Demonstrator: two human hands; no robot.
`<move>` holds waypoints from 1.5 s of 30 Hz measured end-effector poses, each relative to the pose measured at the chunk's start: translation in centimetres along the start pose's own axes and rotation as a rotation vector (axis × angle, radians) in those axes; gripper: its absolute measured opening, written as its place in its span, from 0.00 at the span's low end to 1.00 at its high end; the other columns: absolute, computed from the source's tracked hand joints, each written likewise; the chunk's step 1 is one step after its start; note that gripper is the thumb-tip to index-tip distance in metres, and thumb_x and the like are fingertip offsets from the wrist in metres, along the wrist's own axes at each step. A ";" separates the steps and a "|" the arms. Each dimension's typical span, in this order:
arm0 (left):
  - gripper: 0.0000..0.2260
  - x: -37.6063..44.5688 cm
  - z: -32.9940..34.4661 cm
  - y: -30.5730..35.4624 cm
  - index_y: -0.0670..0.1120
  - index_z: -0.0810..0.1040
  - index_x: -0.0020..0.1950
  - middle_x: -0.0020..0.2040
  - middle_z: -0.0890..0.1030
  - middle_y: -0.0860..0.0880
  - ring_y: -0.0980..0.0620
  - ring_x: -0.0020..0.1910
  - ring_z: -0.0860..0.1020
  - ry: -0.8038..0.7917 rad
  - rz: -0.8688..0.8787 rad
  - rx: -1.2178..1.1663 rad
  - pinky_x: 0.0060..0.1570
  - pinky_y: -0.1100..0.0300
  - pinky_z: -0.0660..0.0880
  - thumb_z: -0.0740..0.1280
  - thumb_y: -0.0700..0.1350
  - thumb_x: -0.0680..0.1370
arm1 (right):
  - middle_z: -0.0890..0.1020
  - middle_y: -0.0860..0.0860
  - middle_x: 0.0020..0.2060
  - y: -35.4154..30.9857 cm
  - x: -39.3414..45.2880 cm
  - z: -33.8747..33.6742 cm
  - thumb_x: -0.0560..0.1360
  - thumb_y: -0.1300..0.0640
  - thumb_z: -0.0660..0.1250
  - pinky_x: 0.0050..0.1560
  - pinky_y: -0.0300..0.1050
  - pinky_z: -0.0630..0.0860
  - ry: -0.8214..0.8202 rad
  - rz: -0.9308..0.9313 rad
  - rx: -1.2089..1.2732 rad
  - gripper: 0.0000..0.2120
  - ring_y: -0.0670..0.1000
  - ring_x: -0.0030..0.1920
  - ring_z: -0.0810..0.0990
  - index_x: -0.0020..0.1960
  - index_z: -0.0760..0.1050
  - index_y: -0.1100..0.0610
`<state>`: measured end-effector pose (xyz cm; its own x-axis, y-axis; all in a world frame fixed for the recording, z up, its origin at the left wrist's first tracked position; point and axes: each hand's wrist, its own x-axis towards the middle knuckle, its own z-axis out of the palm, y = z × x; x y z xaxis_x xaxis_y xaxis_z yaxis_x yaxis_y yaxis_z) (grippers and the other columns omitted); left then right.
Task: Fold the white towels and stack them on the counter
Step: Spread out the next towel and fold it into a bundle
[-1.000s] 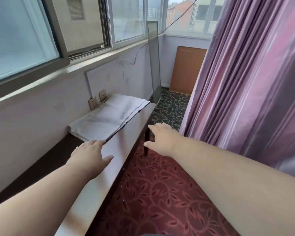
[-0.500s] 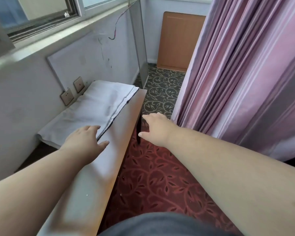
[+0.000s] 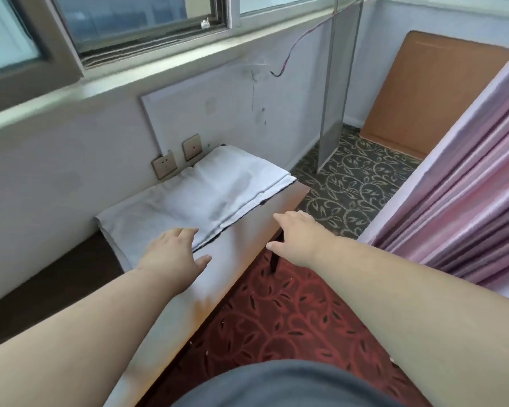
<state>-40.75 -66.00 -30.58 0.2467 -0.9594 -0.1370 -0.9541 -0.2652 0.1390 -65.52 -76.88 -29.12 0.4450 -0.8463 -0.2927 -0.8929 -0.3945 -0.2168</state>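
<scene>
Your left hand (image 3: 171, 254), fingers spread & empty, sat at towel (image 3: 194, 198) near edge; right hand (image 3: 297, 236), also spread, beside it; towel ran lengthwise away.

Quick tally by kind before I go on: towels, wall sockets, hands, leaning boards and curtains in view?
White towel pile: 1, layers uncountable
Wall sockets: 2
Hands, left hand and right hand, both open, holding nothing: 2
Brown board leaning on the wall: 1
Pink curtain: 1
Total: 7
</scene>
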 end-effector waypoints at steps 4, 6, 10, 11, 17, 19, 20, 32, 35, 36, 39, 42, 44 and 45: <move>0.33 0.1 1.8 0.1 0.51 0.58 0.77 0.74 0.65 0.50 0.49 0.73 0.63 -0.044 -0.153 -0.067 0.69 0.53 0.63 0.61 0.63 0.77 | 0.61 0.52 0.77 0.8 4.3 0.4 0.77 0.38 0.62 0.75 0.60 0.58 -0.057 -0.086 -0.039 0.38 0.56 0.78 0.53 0.80 0.53 0.53; 0.33 0.2 2.6 -0.7 0.51 0.57 0.78 0.75 0.64 0.49 0.49 0.74 0.62 -0.066 -0.203 -0.058 0.69 0.53 0.63 0.61 0.63 0.77 | 0.61 0.53 0.77 0.3 6.5 1.0 0.77 0.38 0.62 0.75 0.59 0.58 -0.096 -0.132 -0.071 0.38 0.56 0.78 0.54 0.80 0.54 0.53; 0.35 1.9 2.9 -3.9 0.52 0.54 0.79 0.76 0.62 0.49 0.48 0.74 0.61 -0.112 -0.307 -0.046 0.70 0.52 0.64 0.60 0.64 0.77 | 0.62 0.53 0.76 -2.3 11.1 1.8 0.76 0.37 0.64 0.74 0.58 0.59 -0.143 -0.223 -0.127 0.37 0.56 0.77 0.54 0.79 0.56 0.52; 0.35 2.8 2.8 -4.8 0.52 0.54 0.79 0.76 0.62 0.49 0.48 0.74 0.62 -0.116 -0.317 -0.033 0.69 0.53 0.64 0.60 0.64 0.77 | 0.62 0.53 0.76 -3.1 12.3 1.7 0.76 0.38 0.64 0.74 0.58 0.59 -0.140 -0.241 -0.146 0.37 0.56 0.78 0.54 0.78 0.56 0.51; 0.34 8.9 2.1 -9.2 0.53 0.54 0.79 0.76 0.62 0.49 0.47 0.73 0.63 -0.182 -0.353 -0.005 0.68 0.52 0.63 0.60 0.64 0.77 | 0.58 0.53 0.78 -6.2 19.1 1.3 0.77 0.38 0.62 0.75 0.59 0.56 -0.156 -0.297 -0.204 0.36 0.56 0.78 0.50 0.79 0.54 0.49; 0.34 11.0 2.3 -10.0 0.52 0.54 0.79 0.76 0.62 0.48 0.46 0.72 0.63 -0.215 -0.367 -0.005 0.67 0.52 0.64 0.59 0.64 0.77 | 0.57 0.53 0.78 -6.2 21.0 1.5 0.77 0.38 0.63 0.76 0.59 0.55 -0.179 -0.285 -0.191 0.36 0.55 0.79 0.50 0.80 0.54 0.49; 0.34 12.0 2.5 -10.3 0.52 0.53 0.79 0.76 0.61 0.48 0.46 0.72 0.63 -0.230 -0.380 -0.016 0.67 0.52 0.64 0.59 0.64 0.77 | 0.56 0.53 0.79 -6.1 21.9 1.6 0.77 0.38 0.63 0.76 0.59 0.54 -0.193 -0.279 -0.186 0.37 0.55 0.79 0.49 0.80 0.54 0.49; 0.29 28.2 4.5 -8.8 0.46 0.53 0.79 0.78 0.56 0.44 0.45 0.76 0.57 -0.294 -0.454 -0.179 0.73 0.54 0.56 0.57 0.55 0.82 | 0.56 0.52 0.79 -4.4 40.9 -1.5 0.79 0.39 0.60 0.74 0.57 0.59 -0.302 -0.356 -0.211 0.34 0.56 0.79 0.49 0.79 0.55 0.50; 0.26 32.8 4.4 -8.2 0.46 0.54 0.79 0.79 0.56 0.44 0.44 0.76 0.57 -0.280 -0.472 -0.180 0.73 0.55 0.56 0.56 0.53 0.83 | 0.57 0.50 0.78 -4.6 45.6 -2.5 0.79 0.40 0.60 0.73 0.57 0.61 -0.309 -0.430 -0.238 0.32 0.56 0.78 0.50 0.79 0.56 0.51; 0.26 34.3 4.4 -7.9 0.45 0.55 0.79 0.78 0.57 0.44 0.44 0.76 0.58 -0.274 -0.473 -0.195 0.72 0.55 0.57 0.56 0.52 0.83 | 0.58 0.50 0.78 -4.6 47.1 -2.7 0.79 0.41 0.60 0.73 0.57 0.61 -0.309 -0.443 -0.241 0.32 0.56 0.78 0.50 0.79 0.56 0.51; 0.25 38.0 4.8 -7.3 0.44 0.56 0.78 0.78 0.58 0.43 0.43 0.75 0.60 -0.295 -0.450 -0.245 0.71 0.56 0.58 0.57 0.50 0.83 | 0.58 0.50 0.78 -4.8 50.7 -2.7 0.80 0.43 0.60 0.73 0.58 0.61 -0.328 -0.471 -0.258 0.32 0.57 0.78 0.51 0.79 0.56 0.51; 0.28 40.6 5.8 -7.1 0.45 0.54 0.79 0.78 0.58 0.43 0.43 0.75 0.60 -0.355 -0.439 -0.275 0.71 0.56 0.58 0.58 0.51 0.82 | 0.56 0.49 0.79 -5.1 53.4 -1.9 0.80 0.42 0.60 0.75 0.59 0.57 -0.371 -0.512 -0.301 0.33 0.57 0.79 0.49 0.80 0.53 0.49; 0.29 41.8 6.4 -7.3 0.47 0.52 0.80 0.79 0.55 0.45 0.44 0.76 0.58 -0.402 -0.466 -0.271 0.73 0.54 0.57 0.58 0.52 0.82 | 0.55 0.49 0.80 -5.3 54.7 -1.3 0.79 0.41 0.60 0.76 0.60 0.54 -0.394 -0.539 -0.320 0.34 0.57 0.79 0.47 0.80 0.52 0.48; 0.29 42.3 6.8 -7.5 0.48 0.50 0.80 0.80 0.53 0.46 0.44 0.77 0.55 -0.415 -0.486 -0.253 0.74 0.54 0.55 0.57 0.52 0.82 | 0.54 0.48 0.80 -5.4 55.3 -1.0 0.79 0.41 0.60 0.76 0.61 0.52 -0.405 -0.542 -0.316 0.34 0.56 0.79 0.47 0.80 0.51 0.48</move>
<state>-24.36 -103.91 -44.03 0.5029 -0.6230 -0.5992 -0.6701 -0.7189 0.1850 -36.15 -121.87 -43.22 0.7643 -0.3299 -0.5541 -0.4909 -0.8548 -0.1681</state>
